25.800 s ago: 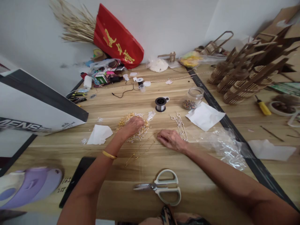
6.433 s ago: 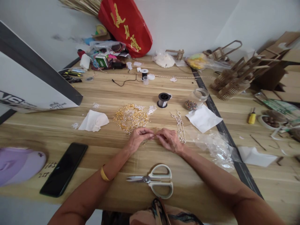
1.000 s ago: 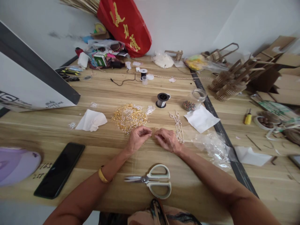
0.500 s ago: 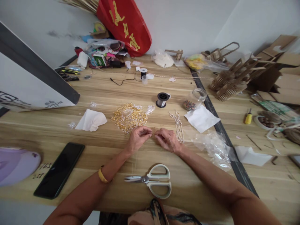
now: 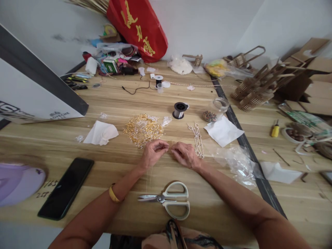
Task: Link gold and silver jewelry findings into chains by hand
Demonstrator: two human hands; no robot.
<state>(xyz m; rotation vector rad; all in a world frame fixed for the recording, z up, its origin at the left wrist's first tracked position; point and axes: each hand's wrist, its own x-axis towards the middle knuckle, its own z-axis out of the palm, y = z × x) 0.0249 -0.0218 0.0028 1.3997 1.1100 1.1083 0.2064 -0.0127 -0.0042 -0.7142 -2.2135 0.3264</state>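
Observation:
My left hand is closed in a pinch just in front of a pile of gold and silver beads. From it a thin, pale thread trails down toward the table. Fingertips almost meeting it, my right hand is also pinched; what it holds is too small to make out. Beside the right hand lie several silver beaded strands with ring ends. White-handled scissors, blades slightly apart and pointing left, rest on the table between my forearms.
Behind the hands stand a spool of silver wire and a glass jar of small beads. A black phone and a white cloth lie left. On the right are a white paper sheet and clear plastic bags.
Both hands stay in nearly the same place, pinched together above the table. Nothing else has visibly moved.

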